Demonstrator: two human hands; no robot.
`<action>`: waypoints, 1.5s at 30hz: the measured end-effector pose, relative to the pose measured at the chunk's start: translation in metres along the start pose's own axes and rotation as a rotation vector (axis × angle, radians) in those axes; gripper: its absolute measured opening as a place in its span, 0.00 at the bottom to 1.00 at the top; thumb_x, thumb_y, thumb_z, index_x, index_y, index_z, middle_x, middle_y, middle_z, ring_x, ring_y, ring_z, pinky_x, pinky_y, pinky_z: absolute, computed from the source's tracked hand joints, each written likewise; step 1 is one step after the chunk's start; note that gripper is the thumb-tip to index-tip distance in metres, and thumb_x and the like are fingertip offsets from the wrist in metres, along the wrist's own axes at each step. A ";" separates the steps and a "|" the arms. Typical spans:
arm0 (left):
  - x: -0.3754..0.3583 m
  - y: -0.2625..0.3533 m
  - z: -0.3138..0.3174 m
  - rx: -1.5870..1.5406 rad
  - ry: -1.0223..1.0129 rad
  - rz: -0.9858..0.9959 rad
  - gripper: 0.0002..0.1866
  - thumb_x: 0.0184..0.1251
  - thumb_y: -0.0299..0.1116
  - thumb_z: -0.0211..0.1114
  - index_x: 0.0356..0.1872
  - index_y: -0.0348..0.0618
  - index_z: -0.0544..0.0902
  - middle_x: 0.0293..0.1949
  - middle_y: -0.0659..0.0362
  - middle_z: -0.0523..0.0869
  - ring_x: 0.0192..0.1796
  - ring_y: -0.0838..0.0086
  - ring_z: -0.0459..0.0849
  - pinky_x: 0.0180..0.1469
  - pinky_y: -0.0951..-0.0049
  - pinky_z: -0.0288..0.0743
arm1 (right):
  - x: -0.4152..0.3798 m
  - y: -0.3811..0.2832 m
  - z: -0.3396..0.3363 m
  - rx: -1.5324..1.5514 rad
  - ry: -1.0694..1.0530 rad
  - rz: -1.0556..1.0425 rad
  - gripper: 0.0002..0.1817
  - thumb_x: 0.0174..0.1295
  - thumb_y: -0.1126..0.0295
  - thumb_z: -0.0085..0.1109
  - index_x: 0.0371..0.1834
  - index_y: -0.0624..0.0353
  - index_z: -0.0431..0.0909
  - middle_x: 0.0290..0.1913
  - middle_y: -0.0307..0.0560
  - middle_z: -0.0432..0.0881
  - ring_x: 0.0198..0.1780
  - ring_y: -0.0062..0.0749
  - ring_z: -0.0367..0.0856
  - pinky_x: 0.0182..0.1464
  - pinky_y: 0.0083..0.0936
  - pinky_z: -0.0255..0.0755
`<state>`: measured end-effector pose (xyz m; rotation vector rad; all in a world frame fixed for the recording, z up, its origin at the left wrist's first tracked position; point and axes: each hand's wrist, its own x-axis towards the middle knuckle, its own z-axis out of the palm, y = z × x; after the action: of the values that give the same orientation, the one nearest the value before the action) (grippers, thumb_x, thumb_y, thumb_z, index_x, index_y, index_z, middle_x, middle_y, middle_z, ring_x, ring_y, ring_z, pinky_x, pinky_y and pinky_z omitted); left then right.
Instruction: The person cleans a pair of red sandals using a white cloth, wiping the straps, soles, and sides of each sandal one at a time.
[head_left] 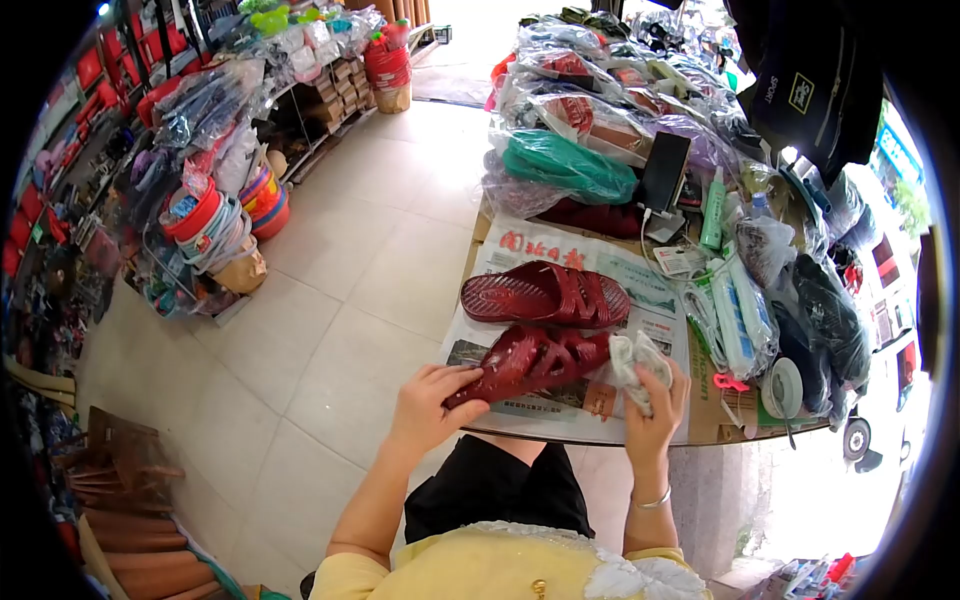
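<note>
My left hand is closed around the heel end of a dark red slipper, which is tilted over the newspaper near the table's front edge. A crumpled whitish cloth is gripped in my right hand, right at the slipper's toe end. Just behind lies the matching red slipper, flat on the newspaper with its toe to the right. Printed text and pictures show on the paper around both.
Plastic-wrapped goods, including a green bundle, pile up at the table's back. To the right are a phone, a green tube, cables and a white bowl with a spoon. Buckets stand on the tiled floor at left.
</note>
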<state>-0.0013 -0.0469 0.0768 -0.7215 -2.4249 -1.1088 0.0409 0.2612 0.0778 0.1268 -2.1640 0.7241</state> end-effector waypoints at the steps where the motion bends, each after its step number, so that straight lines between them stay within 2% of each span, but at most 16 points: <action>1: 0.001 -0.001 0.000 -0.029 0.005 -0.039 0.24 0.49 0.43 0.81 0.46 0.44 0.89 0.42 0.54 0.90 0.44 0.55 0.86 0.48 0.60 0.81 | 0.002 -0.011 0.002 0.001 -0.003 0.002 0.26 0.44 0.79 0.71 0.51 0.47 0.87 0.60 0.50 0.80 0.54 0.50 0.77 0.57 0.41 0.70; 5: 0.001 -0.001 -0.004 -0.065 -0.048 -0.134 0.22 0.49 0.39 0.80 0.46 0.43 0.88 0.42 0.55 0.90 0.44 0.56 0.86 0.48 0.61 0.81 | 0.006 -0.078 0.040 0.081 -0.121 -0.483 0.25 0.41 0.69 0.73 0.49 0.41 0.88 0.61 0.43 0.80 0.55 0.41 0.75 0.56 0.39 0.67; 7: -0.002 -0.009 -0.002 -0.036 -0.071 -0.130 0.22 0.49 0.37 0.80 0.47 0.44 0.87 0.42 0.56 0.90 0.44 0.56 0.86 0.48 0.60 0.81 | 0.013 -0.099 0.047 0.021 -0.300 -0.472 0.21 0.43 0.67 0.72 0.46 0.39 0.89 0.61 0.40 0.79 0.55 0.39 0.74 0.55 0.39 0.67; 12: 0.001 -0.004 -0.003 -0.056 -0.060 -0.120 0.22 0.46 0.27 0.80 0.47 0.41 0.87 0.42 0.54 0.90 0.45 0.58 0.87 0.48 0.63 0.80 | 0.010 -0.047 0.028 -0.025 -0.240 -0.380 0.23 0.46 0.72 0.70 0.49 0.40 0.88 0.62 0.43 0.78 0.55 0.44 0.73 0.58 0.42 0.67; 17: 0.000 -0.009 0.003 -0.077 -0.019 -0.120 0.22 0.46 0.28 0.81 0.46 0.41 0.88 0.42 0.55 0.90 0.43 0.59 0.87 0.47 0.63 0.81 | 0.020 -0.040 0.004 -0.114 -0.181 -0.128 0.23 0.43 0.79 0.68 0.47 0.50 0.88 0.64 0.51 0.77 0.57 0.51 0.73 0.58 0.46 0.66; 21: -0.014 -0.017 0.013 -0.173 0.074 -0.262 0.18 0.47 0.27 0.77 0.44 0.44 0.87 0.40 0.56 0.89 0.44 0.58 0.86 0.46 0.61 0.80 | 0.011 -0.098 0.044 0.076 -0.196 -0.464 0.19 0.44 0.70 0.72 0.44 0.43 0.89 0.64 0.42 0.78 0.59 0.40 0.74 0.58 0.42 0.64; 23: -0.026 -0.031 0.031 -0.206 0.157 -0.202 0.17 0.48 0.24 0.75 0.43 0.42 0.86 0.40 0.55 0.89 0.45 0.57 0.86 0.47 0.60 0.80 | 0.014 -0.123 0.062 0.066 -0.380 -0.518 0.19 0.47 0.69 0.67 0.46 0.42 0.87 0.64 0.41 0.78 0.59 0.36 0.75 0.59 0.42 0.63; 28: -0.027 -0.034 0.032 -0.211 0.208 -0.160 0.22 0.43 0.21 0.78 0.44 0.41 0.84 0.45 0.53 0.89 0.48 0.56 0.85 0.50 0.61 0.80 | 0.024 -0.092 0.045 -0.016 -0.265 -0.468 0.14 0.47 0.69 0.69 0.39 0.42 0.87 0.62 0.39 0.79 0.58 0.39 0.76 0.58 0.43 0.64; 30: -0.026 -0.034 0.033 -0.219 0.191 -0.116 0.26 0.36 0.18 0.81 0.43 0.41 0.83 0.47 0.53 0.89 0.50 0.57 0.85 0.51 0.64 0.80 | 0.028 -0.066 0.023 -0.121 -0.219 -0.320 0.18 0.45 0.77 0.66 0.40 0.44 0.89 0.61 0.45 0.79 0.58 0.45 0.75 0.59 0.43 0.65; 32: -0.026 -0.036 0.034 -0.217 0.200 -0.107 0.26 0.37 0.19 0.81 0.43 0.41 0.83 0.47 0.53 0.89 0.50 0.57 0.85 0.51 0.63 0.80 | 0.027 -0.039 0.011 -0.138 -0.182 -0.158 0.21 0.42 0.79 0.65 0.41 0.45 0.89 0.60 0.47 0.80 0.58 0.49 0.75 0.59 0.44 0.65; 35: -0.029 -0.044 0.042 -0.206 0.212 -0.077 0.26 0.37 0.20 0.81 0.44 0.41 0.84 0.47 0.53 0.89 0.50 0.58 0.85 0.52 0.63 0.80 | 0.027 -0.050 0.008 -0.125 -0.148 -0.168 0.21 0.41 0.78 0.66 0.41 0.44 0.90 0.59 0.48 0.80 0.57 0.49 0.75 0.60 0.45 0.65; 37: -0.034 -0.047 0.047 -0.260 0.262 -0.106 0.25 0.37 0.27 0.81 0.43 0.44 0.85 0.46 0.54 0.90 0.48 0.54 0.86 0.52 0.58 0.78 | 0.026 -0.080 0.025 0.002 -0.171 -0.398 0.20 0.40 0.77 0.68 0.38 0.42 0.90 0.59 0.45 0.80 0.55 0.46 0.76 0.57 0.43 0.65; 39: -0.032 -0.038 0.042 -0.389 0.205 -0.217 0.24 0.39 0.27 0.81 0.44 0.43 0.85 0.44 0.54 0.88 0.46 0.54 0.84 0.51 0.58 0.78 | 0.026 -0.112 0.046 0.136 -0.287 -0.504 0.19 0.40 0.74 0.69 0.38 0.42 0.89 0.59 0.44 0.81 0.55 0.45 0.77 0.56 0.43 0.65; 41: -0.035 -0.036 0.044 -0.299 0.235 -0.247 0.21 0.44 0.27 0.79 0.43 0.44 0.84 0.44 0.55 0.87 0.47 0.55 0.83 0.52 0.56 0.77 | 0.032 -0.122 0.058 0.143 -0.334 -0.519 0.17 0.42 0.80 0.63 0.37 0.50 0.86 0.59 0.48 0.81 0.56 0.50 0.76 0.57 0.46 0.66; 43: -0.030 -0.038 0.041 -0.205 0.317 -0.005 0.21 0.44 0.28 0.79 0.43 0.45 0.84 0.45 0.57 0.87 0.48 0.56 0.83 0.52 0.56 0.75 | 0.032 -0.099 0.056 0.140 -0.289 -0.509 0.20 0.42 0.82 0.59 0.41 0.52 0.86 0.61 0.52 0.81 0.59 0.53 0.76 0.61 0.48 0.64; 45: -0.030 -0.040 0.044 -0.169 0.308 -0.007 0.21 0.44 0.29 0.79 0.43 0.47 0.84 0.46 0.60 0.88 0.50 0.58 0.83 0.54 0.58 0.73 | 0.031 -0.060 0.052 0.074 -0.244 -0.491 0.24 0.41 0.84 0.54 0.44 0.55 0.86 0.62 0.55 0.80 0.62 0.55 0.75 0.65 0.50 0.63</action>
<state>-0.0064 -0.0433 0.0107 -0.5453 -2.0973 -1.3319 0.0047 0.1880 0.1027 0.7904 -2.2025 0.5204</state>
